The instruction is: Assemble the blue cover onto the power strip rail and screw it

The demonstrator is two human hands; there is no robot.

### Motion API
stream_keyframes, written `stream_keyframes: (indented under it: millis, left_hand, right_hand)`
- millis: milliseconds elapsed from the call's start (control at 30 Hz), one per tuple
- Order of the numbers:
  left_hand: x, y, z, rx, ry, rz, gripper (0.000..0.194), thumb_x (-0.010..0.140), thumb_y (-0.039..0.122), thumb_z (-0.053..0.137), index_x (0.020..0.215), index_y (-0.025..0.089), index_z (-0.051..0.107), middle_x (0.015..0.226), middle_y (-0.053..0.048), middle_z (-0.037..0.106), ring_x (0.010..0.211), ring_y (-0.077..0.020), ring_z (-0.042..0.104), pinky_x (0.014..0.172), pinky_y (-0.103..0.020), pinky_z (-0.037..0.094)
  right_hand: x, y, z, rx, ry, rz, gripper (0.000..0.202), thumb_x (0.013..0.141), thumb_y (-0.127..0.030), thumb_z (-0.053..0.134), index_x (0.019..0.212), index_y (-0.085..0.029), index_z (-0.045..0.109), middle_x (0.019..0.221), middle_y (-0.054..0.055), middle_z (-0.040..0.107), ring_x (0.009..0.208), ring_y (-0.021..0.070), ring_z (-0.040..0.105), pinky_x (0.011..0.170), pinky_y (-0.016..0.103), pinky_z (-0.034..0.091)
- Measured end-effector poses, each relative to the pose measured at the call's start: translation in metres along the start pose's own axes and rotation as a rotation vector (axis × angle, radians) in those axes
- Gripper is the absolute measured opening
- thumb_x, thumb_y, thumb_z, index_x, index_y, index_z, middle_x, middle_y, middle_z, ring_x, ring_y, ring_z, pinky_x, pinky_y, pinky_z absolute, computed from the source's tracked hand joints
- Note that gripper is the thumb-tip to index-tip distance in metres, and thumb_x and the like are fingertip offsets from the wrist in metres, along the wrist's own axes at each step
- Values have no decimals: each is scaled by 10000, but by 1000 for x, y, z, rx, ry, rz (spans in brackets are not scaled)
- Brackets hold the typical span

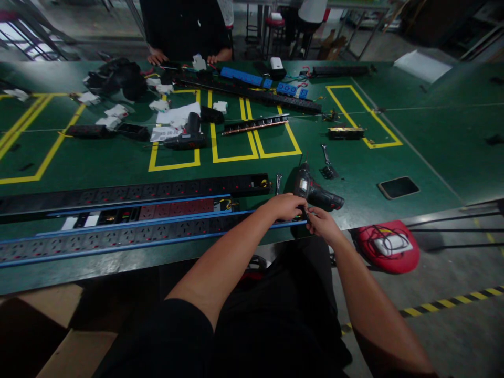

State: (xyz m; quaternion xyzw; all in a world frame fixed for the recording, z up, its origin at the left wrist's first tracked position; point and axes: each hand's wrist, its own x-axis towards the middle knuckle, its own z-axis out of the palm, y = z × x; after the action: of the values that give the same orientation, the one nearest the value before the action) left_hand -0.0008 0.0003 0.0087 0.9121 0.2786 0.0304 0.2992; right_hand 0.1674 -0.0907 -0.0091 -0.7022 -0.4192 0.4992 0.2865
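Both hands meet at the right end of a long power strip with blue edges (157, 231), near the table's front edge. My left hand (289, 207) reaches over the strip's end with its fingers bent together. Close beside it, my right hand (322, 223) pinches at the same spot. A small dark piece shows between the fingertips, too small to name. Just beyond the hands lies a black cordless drill (311, 189), its bit pointing away. A wrench (279, 184) rests left of the drill. Behind the blue-edged strip lies a black power strip (177, 188).
A second drill (187, 134), a copper-edged rail (255, 125), blue socket blocks (244, 76) and white connectors (116, 111) lie farther back. A phone (398, 187) is at right, near a red stool (397, 257). A person (185, 31) sits opposite, hands on the table edge.
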Motion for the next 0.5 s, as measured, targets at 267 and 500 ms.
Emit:
stream_keyframes:
  millis: [267,500]
  left_hand:
    - [0,-1,0,-8,5,23,263,879,283,537,1119,293,645,1092,6,687,1051,-202,572,863,-303,468]
    - [1,-1,1,-6,7,17,284,881,280,528,1143,280,636,1107,-15,681,1048,-207,567,870,-314,466]
  right_hand:
    - [1,3,-1,-7,0,-3,253,778,-394,588,946,-206,566,500,-60,553,364,81,480,325,146,267]
    - [4,6,-1,-39,-1,-9,256,812,-409,563,964,-202,570,513,-58,552,372,77,483,324,140,274]
